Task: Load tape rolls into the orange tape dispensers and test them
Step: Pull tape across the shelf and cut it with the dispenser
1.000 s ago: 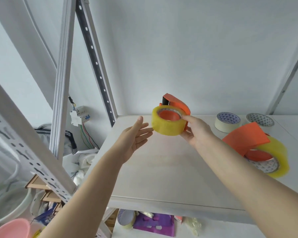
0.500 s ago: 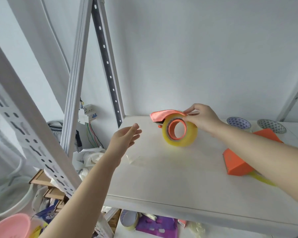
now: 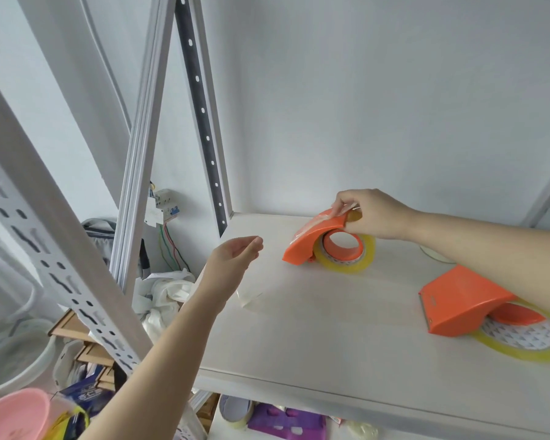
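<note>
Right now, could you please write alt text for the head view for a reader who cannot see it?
The person's right hand grips the top of an orange tape dispenser loaded with a yellowish tape roll on a white shelf; the left hand hovers empty nearby. A second loaded dispenser lies further right.

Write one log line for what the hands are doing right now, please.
right hand: grips orange dispenser holding yellow tape roll, on shelf | left hand: holds nothing | second dispenser: lies at right

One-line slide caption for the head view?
Right hand grips a loaded orange dispenser on the shelf; left hand hovers open; second dispenser lies nearby.
</note>
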